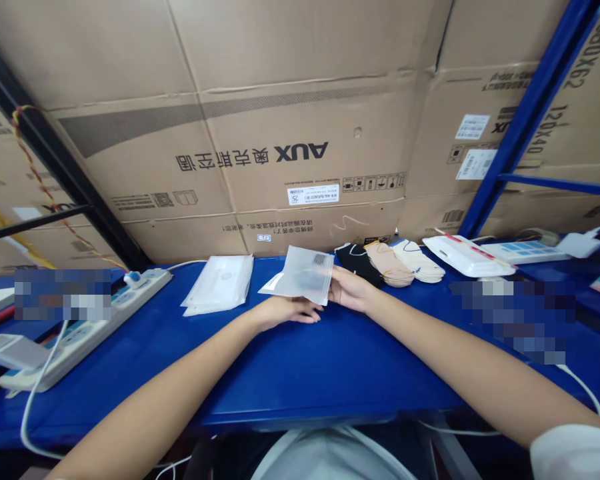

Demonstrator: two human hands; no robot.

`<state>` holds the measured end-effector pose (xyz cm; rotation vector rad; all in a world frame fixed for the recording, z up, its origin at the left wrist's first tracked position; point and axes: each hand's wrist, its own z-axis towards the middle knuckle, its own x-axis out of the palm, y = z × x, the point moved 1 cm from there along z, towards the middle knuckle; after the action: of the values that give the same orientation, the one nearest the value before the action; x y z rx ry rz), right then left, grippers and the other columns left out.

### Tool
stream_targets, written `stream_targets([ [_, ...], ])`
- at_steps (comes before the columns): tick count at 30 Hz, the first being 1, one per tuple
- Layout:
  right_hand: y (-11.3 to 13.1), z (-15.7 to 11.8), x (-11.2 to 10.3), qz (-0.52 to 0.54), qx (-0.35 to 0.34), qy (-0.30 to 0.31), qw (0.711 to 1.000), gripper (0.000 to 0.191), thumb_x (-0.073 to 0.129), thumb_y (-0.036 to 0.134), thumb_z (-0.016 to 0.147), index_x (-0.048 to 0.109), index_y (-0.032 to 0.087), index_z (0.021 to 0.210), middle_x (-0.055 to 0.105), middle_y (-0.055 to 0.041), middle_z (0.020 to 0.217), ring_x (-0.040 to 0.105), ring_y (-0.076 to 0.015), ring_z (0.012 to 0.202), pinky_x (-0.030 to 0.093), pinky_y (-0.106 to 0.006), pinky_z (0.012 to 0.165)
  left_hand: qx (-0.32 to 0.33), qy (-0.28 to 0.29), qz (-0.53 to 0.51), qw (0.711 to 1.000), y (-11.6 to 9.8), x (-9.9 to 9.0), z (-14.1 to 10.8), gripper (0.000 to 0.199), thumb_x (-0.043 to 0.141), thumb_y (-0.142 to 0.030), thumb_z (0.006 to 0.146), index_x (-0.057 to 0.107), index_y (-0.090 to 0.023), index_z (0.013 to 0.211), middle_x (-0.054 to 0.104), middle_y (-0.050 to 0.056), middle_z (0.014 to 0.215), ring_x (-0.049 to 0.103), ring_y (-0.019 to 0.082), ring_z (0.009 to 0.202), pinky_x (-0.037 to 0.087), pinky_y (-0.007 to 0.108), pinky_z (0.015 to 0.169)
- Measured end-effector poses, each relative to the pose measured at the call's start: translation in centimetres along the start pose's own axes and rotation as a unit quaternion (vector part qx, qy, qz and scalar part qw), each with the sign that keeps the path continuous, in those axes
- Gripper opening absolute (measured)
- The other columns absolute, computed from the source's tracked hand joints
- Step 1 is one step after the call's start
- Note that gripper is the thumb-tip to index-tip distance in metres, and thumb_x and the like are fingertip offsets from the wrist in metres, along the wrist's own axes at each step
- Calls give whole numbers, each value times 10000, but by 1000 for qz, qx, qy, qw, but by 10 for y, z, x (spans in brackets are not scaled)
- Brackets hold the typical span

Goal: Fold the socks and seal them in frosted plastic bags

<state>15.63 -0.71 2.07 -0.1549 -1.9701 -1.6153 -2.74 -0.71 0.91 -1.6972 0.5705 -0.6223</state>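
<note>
A frosted plastic bag [301,272] with small dark print near its upper right corner is held up over the blue table. My right hand [349,289] grips its right edge, some fingers partly hidden by the bag. Just below the bag, my left hand [291,310] has its fingers stretched to the right; the bag covers part of this hand. To the left lies a stack of similar bags [223,283]. Right of the bag, folded socks sit in black [359,264], beige [389,263] and cream [416,261] piles.
A long white power strip [93,327] with plugs and cables runs along the left. At the right are a white plastic case [467,256] with a red-and-white stick on it and another power strip [523,251]. Large cardboard [260,120] stands behind the blue table [300,373].
</note>
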Motion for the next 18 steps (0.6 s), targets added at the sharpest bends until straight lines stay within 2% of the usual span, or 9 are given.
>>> stream_targets([
  [1,3,-1,-1,-14,-12,-2,1000,297,673,192,843,623,194,1135,757,-59,916,728,-177,753,605,-271,662,2,-36,-73,997,-2,-10,2,241,711,-287,831,695,-152,1030,729,117,1004,699,203,858,562,352,843],
  [3,7,-4,-3,-49,-24,7,998,370,732,211,792,612,220,1141,750,-56,983,729,-180,792,608,-290,691,31,-87,-217,972,-9,-29,5,242,590,-308,904,665,-147,1069,739,99,938,711,203,830,566,328,813],
  [6,8,-5,-6,-107,-7,29,994,446,792,237,733,607,211,1138,736,-74,1039,727,-199,843,612,-334,729,-37,-57,-293,954,-22,-42,3,552,478,-552,913,646,-65,1109,738,156,886,722,273,785,578,366,737],
  [8,8,-5,-8,-130,16,35,991,430,808,272,723,619,190,1101,738,-82,994,725,-203,817,614,-345,710,-61,-37,-282,957,-28,-39,0,686,478,-654,871,636,-50,1155,740,173,903,725,302,777,577,389,713],
  [9,7,-5,-9,-140,24,35,989,419,815,291,718,628,179,1076,740,-82,958,723,-200,789,613,-337,685,-61,-38,-268,961,-29,-36,-2,671,508,-643,864,636,-59,1169,744,164,901,727,295,755,576,379,697],
  [13,2,-7,-10,-194,48,51,978,460,870,308,641,668,174,1032,736,-73,927,711,-193,748,598,-300,626,-43,-79,-188,978,-23,-17,-4,405,635,-420,875,677,-92,1110,754,105,820,708,216,630,567,305,629],
  [18,-11,-11,0,-208,47,66,975,501,879,352,623,693,215,1067,724,-75,1032,704,-219,896,588,-337,736,15,-118,-129,985,-12,-2,0,320,709,-351,840,708,-105,1047,759,123,931,722,219,751,581,301,707],
])
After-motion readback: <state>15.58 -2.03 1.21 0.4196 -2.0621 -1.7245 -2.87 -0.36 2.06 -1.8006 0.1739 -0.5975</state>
